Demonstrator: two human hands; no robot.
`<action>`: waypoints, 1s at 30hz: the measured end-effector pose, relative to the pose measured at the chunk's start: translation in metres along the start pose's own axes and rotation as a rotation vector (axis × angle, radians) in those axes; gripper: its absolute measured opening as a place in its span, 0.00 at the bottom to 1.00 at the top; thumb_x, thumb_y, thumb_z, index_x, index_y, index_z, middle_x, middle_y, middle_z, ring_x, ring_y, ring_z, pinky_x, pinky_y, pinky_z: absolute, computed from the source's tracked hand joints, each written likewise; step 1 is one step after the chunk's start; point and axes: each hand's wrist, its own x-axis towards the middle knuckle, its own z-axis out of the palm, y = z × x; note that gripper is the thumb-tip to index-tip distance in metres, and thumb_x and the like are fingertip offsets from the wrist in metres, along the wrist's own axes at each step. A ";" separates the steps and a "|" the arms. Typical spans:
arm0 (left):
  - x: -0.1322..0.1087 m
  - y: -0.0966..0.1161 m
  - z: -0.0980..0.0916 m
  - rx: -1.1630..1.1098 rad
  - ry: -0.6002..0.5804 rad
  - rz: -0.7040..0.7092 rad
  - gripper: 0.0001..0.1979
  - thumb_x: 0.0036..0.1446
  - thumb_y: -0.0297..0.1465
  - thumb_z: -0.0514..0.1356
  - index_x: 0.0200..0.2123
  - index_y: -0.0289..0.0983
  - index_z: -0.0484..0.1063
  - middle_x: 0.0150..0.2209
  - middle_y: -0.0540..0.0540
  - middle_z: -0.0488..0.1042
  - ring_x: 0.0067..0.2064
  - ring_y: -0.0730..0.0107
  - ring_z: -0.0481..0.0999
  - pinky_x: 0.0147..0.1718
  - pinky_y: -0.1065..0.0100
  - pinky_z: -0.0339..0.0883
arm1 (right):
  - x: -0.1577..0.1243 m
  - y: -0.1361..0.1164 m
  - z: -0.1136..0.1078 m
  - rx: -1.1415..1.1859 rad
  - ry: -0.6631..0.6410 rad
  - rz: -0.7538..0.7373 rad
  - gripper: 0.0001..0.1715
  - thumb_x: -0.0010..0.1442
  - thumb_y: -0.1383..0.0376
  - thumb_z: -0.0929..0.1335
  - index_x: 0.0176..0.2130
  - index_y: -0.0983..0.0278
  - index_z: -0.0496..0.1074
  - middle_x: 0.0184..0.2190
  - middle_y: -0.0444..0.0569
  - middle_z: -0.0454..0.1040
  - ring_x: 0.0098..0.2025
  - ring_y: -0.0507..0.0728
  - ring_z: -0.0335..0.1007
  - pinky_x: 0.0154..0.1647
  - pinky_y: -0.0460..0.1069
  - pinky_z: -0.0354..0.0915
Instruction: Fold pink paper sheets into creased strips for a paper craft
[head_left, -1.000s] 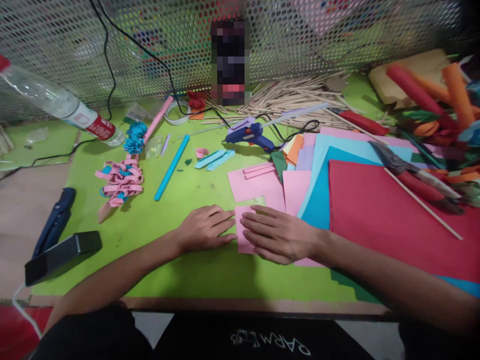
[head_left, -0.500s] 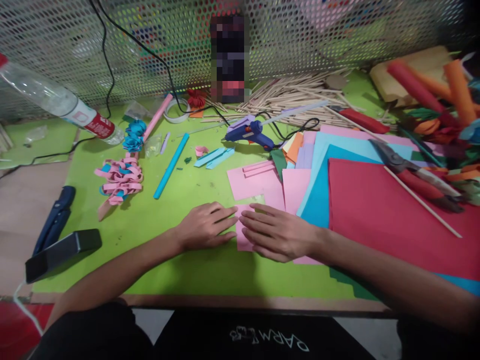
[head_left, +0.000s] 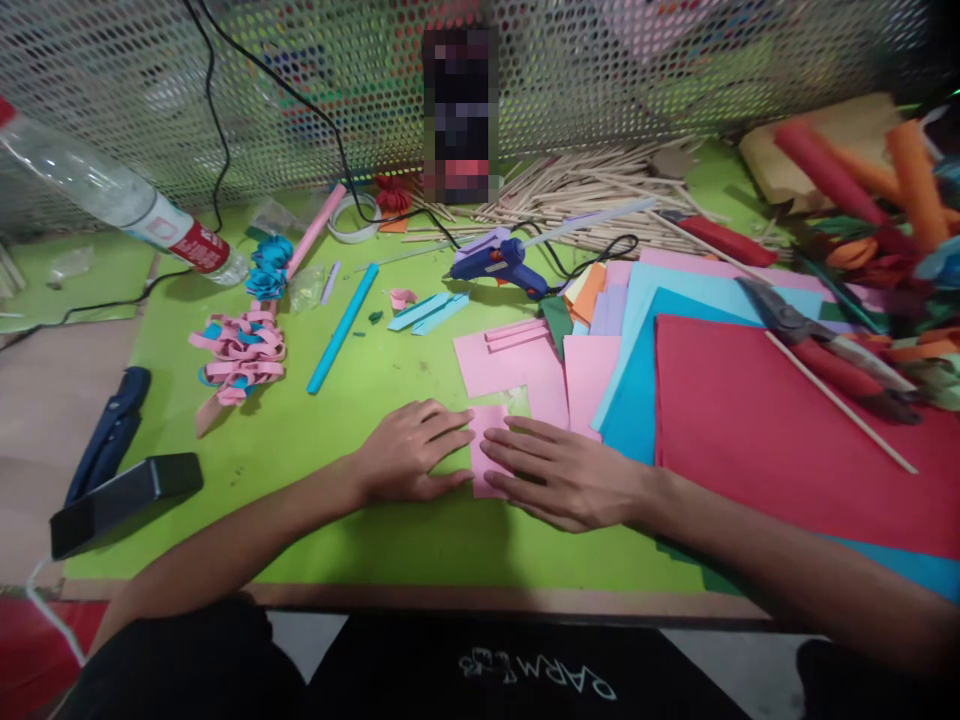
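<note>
A small piece of pink paper (head_left: 489,420) lies on the green tabletop between my hands. My left hand (head_left: 412,452) rests flat with its fingers apart, the fingertips at the paper's left edge. From the other side my right hand (head_left: 566,470) lies over the paper's right part, fingers stretched out and covering some of it. Just beyond, a larger pink sheet (head_left: 536,382) carries thin rolled pink strips (head_left: 517,337). Further back lies a blue hot glue gun (head_left: 499,265) with a glue stick in it.
Stacked coloured sheets (head_left: 787,430) with pruning shears (head_left: 817,350) and a stick fill the right. Wooden sticks (head_left: 585,185) lie along the mesh. On the left are a paper-loop craft (head_left: 244,355), a plastic bottle (head_left: 150,215), a stapler (head_left: 112,430) and a black box-shaped device (head_left: 127,505).
My right hand has shifted slightly right and down on the pink paper, uncovering a bit more of it. My left hand stays nearly in place.
</note>
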 end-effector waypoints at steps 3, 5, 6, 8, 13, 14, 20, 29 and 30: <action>-0.001 0.000 0.000 0.003 0.009 0.006 0.22 0.63 0.46 0.58 0.50 0.34 0.74 0.54 0.40 0.75 0.46 0.58 0.74 0.43 0.59 0.72 | 0.000 0.001 0.001 -0.005 0.000 0.000 0.19 0.67 0.66 0.65 0.54 0.72 0.71 0.57 0.64 0.71 0.64 0.66 0.63 0.65 0.65 0.62; -0.001 0.000 0.000 0.005 0.009 0.010 0.21 0.63 0.45 0.59 0.50 0.35 0.74 0.54 0.41 0.75 0.46 0.58 0.74 0.42 0.59 0.72 | 0.001 0.001 0.001 -0.011 0.004 -0.002 0.18 0.67 0.66 0.65 0.54 0.72 0.71 0.57 0.65 0.71 0.64 0.66 0.63 0.65 0.65 0.62; -0.001 -0.001 0.000 0.006 0.008 0.011 0.21 0.63 0.45 0.59 0.50 0.35 0.74 0.54 0.41 0.75 0.46 0.58 0.74 0.42 0.59 0.72 | 0.001 0.001 0.001 -0.012 0.007 -0.003 0.18 0.67 0.66 0.65 0.54 0.72 0.71 0.57 0.64 0.71 0.64 0.65 0.63 0.65 0.65 0.62; -0.001 -0.001 0.001 0.009 0.008 0.013 0.21 0.63 0.45 0.59 0.50 0.35 0.73 0.54 0.40 0.75 0.46 0.59 0.74 0.42 0.59 0.72 | 0.001 0.001 0.001 -0.011 0.013 -0.002 0.18 0.67 0.66 0.66 0.55 0.72 0.70 0.58 0.64 0.70 0.64 0.65 0.62 0.65 0.64 0.62; 0.000 -0.001 0.001 0.009 0.016 0.019 0.21 0.63 0.45 0.59 0.50 0.35 0.73 0.55 0.40 0.75 0.46 0.59 0.74 0.42 0.59 0.72 | 0.000 0.000 0.001 -0.004 0.021 -0.001 0.19 0.66 0.67 0.67 0.55 0.73 0.70 0.57 0.65 0.71 0.64 0.66 0.63 0.65 0.64 0.62; 0.000 -0.001 0.001 0.008 0.016 0.017 0.21 0.63 0.45 0.59 0.50 0.35 0.73 0.54 0.40 0.75 0.46 0.59 0.74 0.42 0.59 0.72 | 0.000 0.000 0.000 -0.004 0.016 -0.001 0.19 0.66 0.67 0.67 0.55 0.73 0.70 0.57 0.65 0.71 0.64 0.66 0.63 0.65 0.64 0.62; 0.000 -0.001 0.001 -0.006 0.020 0.010 0.20 0.63 0.44 0.58 0.50 0.35 0.74 0.54 0.39 0.75 0.46 0.59 0.74 0.42 0.59 0.71 | 0.000 0.001 0.001 -0.014 -0.001 0.014 0.19 0.67 0.65 0.66 0.55 0.70 0.71 0.57 0.62 0.71 0.64 0.64 0.64 0.66 0.63 0.61; 0.008 0.025 -0.001 0.203 -0.012 -0.036 0.23 0.67 0.45 0.53 0.47 0.30 0.74 0.52 0.35 0.76 0.42 0.57 0.75 0.36 0.59 0.70 | -0.001 0.000 0.002 -0.029 0.006 -0.004 0.21 0.66 0.65 0.67 0.56 0.72 0.70 0.57 0.64 0.71 0.64 0.65 0.64 0.65 0.63 0.63; 0.009 0.028 -0.001 0.224 -0.013 -0.039 0.24 0.68 0.45 0.51 0.48 0.29 0.73 0.52 0.34 0.76 0.42 0.57 0.75 0.36 0.60 0.69 | -0.001 0.000 0.002 -0.025 0.013 -0.005 0.21 0.66 0.65 0.67 0.56 0.73 0.71 0.58 0.64 0.71 0.64 0.65 0.64 0.65 0.63 0.63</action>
